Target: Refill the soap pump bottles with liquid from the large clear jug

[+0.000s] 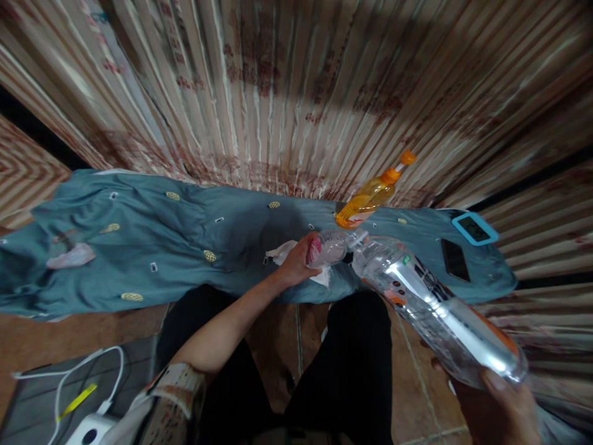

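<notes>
My left hand [294, 264] is wrapped round a small clear bottle [334, 247] with a pink part at its base, lying sideways over the cloth. In my right hand [504, 398] is a large clear bottle [428, 300] with a silver and orange label, held near its base and tilted. The two bottle mouths meet or nearly meet; exact contact is hard to tell. Behind them stands a bottle of orange liquid [368, 201] with an orange top. A white tissue [320, 277] lies under my left hand.
A patterned teal cloth [245, 228] covers the long surface. At its right end are a blue-framed clock [475, 228] and a dark phone [455, 260]. A crumpled pale item [71, 256] lies left. A white device [92, 431] with a cable sits lower left. Curtains hang behind.
</notes>
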Motion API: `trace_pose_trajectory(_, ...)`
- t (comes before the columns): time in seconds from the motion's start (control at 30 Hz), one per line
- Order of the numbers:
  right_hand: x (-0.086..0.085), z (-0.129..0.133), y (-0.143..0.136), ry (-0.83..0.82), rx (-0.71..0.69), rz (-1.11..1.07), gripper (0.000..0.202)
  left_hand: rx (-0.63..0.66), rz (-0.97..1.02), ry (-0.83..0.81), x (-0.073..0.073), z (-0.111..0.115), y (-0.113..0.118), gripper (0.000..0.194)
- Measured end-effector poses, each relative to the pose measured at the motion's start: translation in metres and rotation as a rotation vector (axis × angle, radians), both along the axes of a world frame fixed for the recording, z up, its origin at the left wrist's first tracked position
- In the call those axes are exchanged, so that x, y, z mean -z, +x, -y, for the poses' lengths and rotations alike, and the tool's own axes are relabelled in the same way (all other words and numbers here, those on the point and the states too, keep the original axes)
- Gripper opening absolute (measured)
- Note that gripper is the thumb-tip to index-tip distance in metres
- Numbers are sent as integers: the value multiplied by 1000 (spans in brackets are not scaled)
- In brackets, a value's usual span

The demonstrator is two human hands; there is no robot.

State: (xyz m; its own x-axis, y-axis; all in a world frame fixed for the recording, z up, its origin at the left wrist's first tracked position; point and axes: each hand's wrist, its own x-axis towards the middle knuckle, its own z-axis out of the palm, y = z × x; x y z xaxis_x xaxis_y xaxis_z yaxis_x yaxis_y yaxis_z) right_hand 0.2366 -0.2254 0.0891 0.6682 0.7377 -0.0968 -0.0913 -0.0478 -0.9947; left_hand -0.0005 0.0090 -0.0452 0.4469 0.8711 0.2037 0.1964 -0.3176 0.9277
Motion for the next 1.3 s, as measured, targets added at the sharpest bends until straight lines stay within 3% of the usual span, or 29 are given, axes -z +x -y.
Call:
trace_pose_trajectory(0.93, -6, -2, -1, -46, -5, 21, 74, 3, -6, 29, 2, -1, 1, 98)
trace_pose_trajectory(1.3, -1, -1, 6, -42, -23, 21, 77, 17, 2, 36, 6, -2, 0, 101)
